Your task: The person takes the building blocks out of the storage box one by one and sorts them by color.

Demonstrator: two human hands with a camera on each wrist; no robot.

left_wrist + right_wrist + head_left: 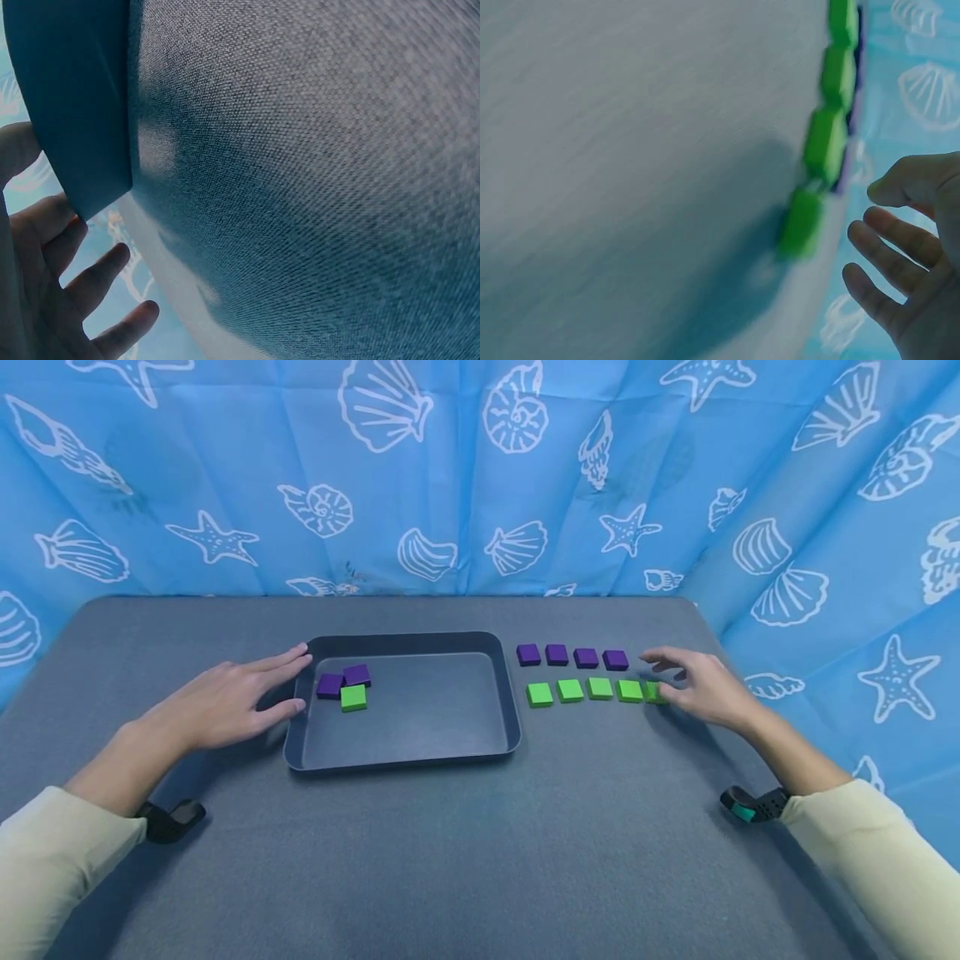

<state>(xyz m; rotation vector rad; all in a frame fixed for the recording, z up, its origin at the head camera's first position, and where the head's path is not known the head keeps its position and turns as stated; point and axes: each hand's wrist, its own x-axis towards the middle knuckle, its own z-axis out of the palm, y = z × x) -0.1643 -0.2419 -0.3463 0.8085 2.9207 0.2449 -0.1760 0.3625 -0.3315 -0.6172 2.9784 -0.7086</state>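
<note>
My left hand rests at the left rim of a dark baking tray, its fingers stretched out and touching the edge. Inside the tray, near its left end, lie two purple blocks and one green block. My right hand hovers by the right end of the block rows, fingers loosely bent, with nothing between them. It partly covers the rightmost green block. The right wrist view shows a gap between this hand and the nearest green block.
Right of the tray, several purple blocks form a back row, with several green blocks in a row in front. Everything stands on a grey cloth-covered table. A blue curtain with white shells hangs behind and to the right.
</note>
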